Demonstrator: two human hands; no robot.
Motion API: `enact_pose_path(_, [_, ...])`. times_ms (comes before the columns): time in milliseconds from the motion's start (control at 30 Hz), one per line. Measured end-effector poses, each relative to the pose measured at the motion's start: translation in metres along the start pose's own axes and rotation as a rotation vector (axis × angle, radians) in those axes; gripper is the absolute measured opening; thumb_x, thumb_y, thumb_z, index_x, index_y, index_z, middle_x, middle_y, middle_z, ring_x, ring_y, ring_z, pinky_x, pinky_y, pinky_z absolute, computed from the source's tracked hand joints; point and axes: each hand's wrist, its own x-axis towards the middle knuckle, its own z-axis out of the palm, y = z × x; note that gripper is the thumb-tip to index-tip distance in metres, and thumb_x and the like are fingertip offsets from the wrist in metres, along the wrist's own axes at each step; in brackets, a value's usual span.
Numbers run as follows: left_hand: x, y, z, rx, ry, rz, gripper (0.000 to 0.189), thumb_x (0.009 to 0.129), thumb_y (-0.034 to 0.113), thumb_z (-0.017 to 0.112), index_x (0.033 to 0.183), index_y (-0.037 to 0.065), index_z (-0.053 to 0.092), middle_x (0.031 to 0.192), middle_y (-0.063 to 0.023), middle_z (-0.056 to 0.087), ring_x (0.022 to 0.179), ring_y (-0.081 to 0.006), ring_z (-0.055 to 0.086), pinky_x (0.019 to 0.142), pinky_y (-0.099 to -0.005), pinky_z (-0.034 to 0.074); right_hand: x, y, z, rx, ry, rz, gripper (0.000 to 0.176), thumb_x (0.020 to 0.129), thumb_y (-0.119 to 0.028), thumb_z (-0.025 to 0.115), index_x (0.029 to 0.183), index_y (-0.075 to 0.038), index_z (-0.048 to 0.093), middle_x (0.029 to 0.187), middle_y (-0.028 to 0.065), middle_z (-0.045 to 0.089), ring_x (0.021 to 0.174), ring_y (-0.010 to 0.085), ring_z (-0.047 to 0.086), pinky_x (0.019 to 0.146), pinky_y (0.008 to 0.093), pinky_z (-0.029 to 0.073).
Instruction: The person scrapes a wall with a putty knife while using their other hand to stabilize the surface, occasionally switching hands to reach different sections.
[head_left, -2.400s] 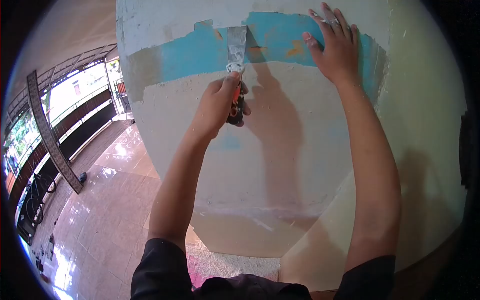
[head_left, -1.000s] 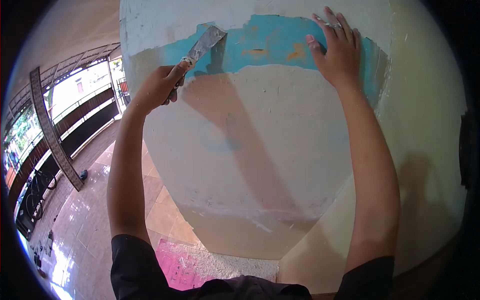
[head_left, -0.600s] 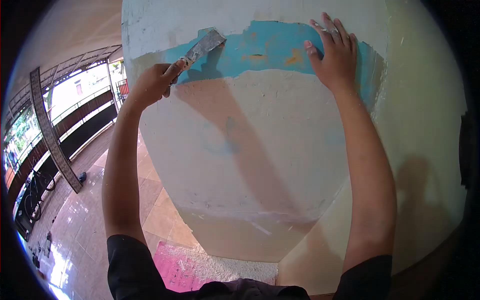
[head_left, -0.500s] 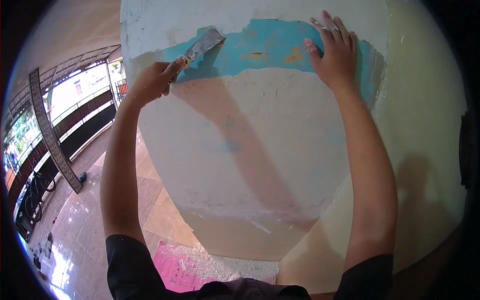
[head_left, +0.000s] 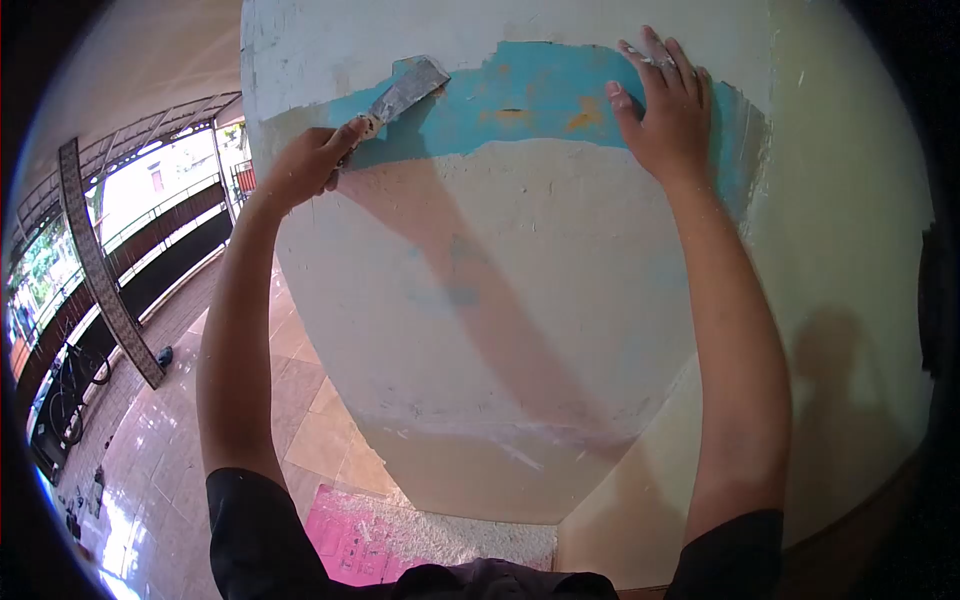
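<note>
My left hand point(head_left: 318, 165) is closed around the handle of a putty knife point(head_left: 408, 92), whose worn metal blade points up and right. The blade lies over the left part of a bare turquoise strip point(head_left: 470, 110), close to the upper edge of the pale paint; whether it touches cannot be made out. Pale, scuffed paint covers the wall point(head_left: 560, 270) above and below the strip. Against the strip's right end rests my right hand point(head_left: 672, 120), fingers stretched and apart, with white residue on one finger. It holds nothing.
On the floor below, a pink sheet point(head_left: 345, 535) carries many pale paint flakes point(head_left: 460, 535). A yellowish side wall point(head_left: 850, 200) meets the worked wall at the right. To the left are a tiled floor point(head_left: 190, 450), a pillar point(head_left: 105, 260) and a bicycle point(head_left: 70, 390).
Almost nothing differs. The view has shifted very slightly, and both hands and the putty knife keep nearly the same places on the wall.
</note>
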Motion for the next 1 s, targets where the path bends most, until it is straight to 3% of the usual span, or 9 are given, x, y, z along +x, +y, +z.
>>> enact_pose_path(167, [-0.012, -0.006, 0.02, -0.048, 0.068, 0.02, 0.076, 0.102, 0.067, 0.036, 0.076, 0.001, 0.064, 0.055, -0.0069, 0.055, 0.052, -0.0186, 0.058, 0.055, -0.0356, 0.045, 0.001, 0.0, 0.0, 0.013, 0.028, -0.024, 0.047, 0.098, -0.043, 0.057, 0.142, -0.028, 0.055, 0.159, -0.0029, 0.041, 0.148, 0.0255, 0.034, 0.121, 0.0542, 0.021])
enact_pose_path(267, [-0.032, -0.006, 0.044, -0.148, 0.056, -0.065, 0.073, 0.103, 0.065, 0.034, 0.076, 0.003, 0.061, 0.055, -0.0052, 0.057, 0.048, -0.016, 0.058, 0.051, -0.0339, 0.046, 0.0, 0.002, 0.003, 0.014, 0.022, 0.005, 0.046, 0.098, -0.043, 0.056, 0.142, -0.028, 0.055, 0.159, -0.0029, 0.042, 0.148, 0.0256, 0.034, 0.121, 0.0539, 0.021])
enact_pose_path(500, [-0.057, -0.01, 0.069, -0.566, 0.087, -0.118, 0.057, 0.105, 0.057, 0.04, 0.101, 0.004, 0.06, 0.07, -0.0037, 0.055, 0.055, -0.0131, 0.055, 0.049, -0.0308, 0.044, 0.0, 0.004, 0.003, 0.029, 0.04, 0.007, 0.045, 0.096, -0.044, 0.058, 0.139, -0.029, 0.058, 0.157, -0.0019, 0.045, 0.147, 0.0256, 0.036, 0.12, 0.0562, 0.022])
enact_pose_path(567, [-0.07, -0.001, 0.083, -0.926, -0.066, -0.176, 0.045, 0.105, 0.047, 0.042, 0.113, 0.004, 0.056, 0.075, -0.0037, 0.055, 0.057, -0.0138, 0.054, 0.051, -0.0305, 0.045, 0.001, 0.004, 0.003, 0.029, 0.042, 0.006, 0.045, 0.096, -0.044, 0.058, 0.138, -0.028, 0.059, 0.156, -0.002, 0.045, 0.146, 0.0257, 0.036, 0.12, 0.0562, 0.023])
enact_pose_path(667, [-0.09, 0.032, 0.091, -1.125, -0.203, -0.147, 0.035, 0.103, 0.032, 0.041, 0.126, 0.008, 0.051, 0.08, -0.0021, 0.054, 0.06, -0.0124, 0.052, 0.054, -0.0288, 0.042, -0.001, 0.003, 0.004, 0.042, 0.055, 0.001, 0.044, 0.096, -0.044, 0.058, 0.137, -0.027, 0.06, 0.156, -0.0018, 0.046, 0.146, 0.0261, 0.037, 0.12, 0.0562, 0.023])
enact_pose_path(800, [-0.097, 0.057, 0.102, -1.197, -0.08, -0.17, 0.039, 0.105, 0.035, 0.041, 0.132, 0.007, 0.047, 0.087, -0.0067, 0.06, 0.063, -0.016, 0.061, 0.056, -0.0297, 0.046, 0.0, 0.004, 0.003, 0.037, 0.059, -0.004, 0.044, 0.096, -0.044, 0.058, 0.136, -0.027, 0.06, 0.155, -0.0015, 0.047, 0.145, 0.0264, 0.038, 0.12, 0.0559, 0.024])
enact_pose_path(1000, [-0.084, 0.075, 0.105, -1.097, -0.151, -0.104, 0.039, 0.107, 0.036, 0.038, 0.132, 0.007, 0.04, 0.105, -0.0143, 0.069, 0.07, -0.0232, 0.07, 0.055, -0.0296, 0.049, -0.001, 0.006, 0.005, 0.038, 0.058, -0.006, 0.044, 0.097, -0.045, 0.057, 0.136, -0.027, 0.06, 0.155, -0.0015, 0.047, 0.145, 0.0262, 0.038, 0.12, 0.0549, 0.024])
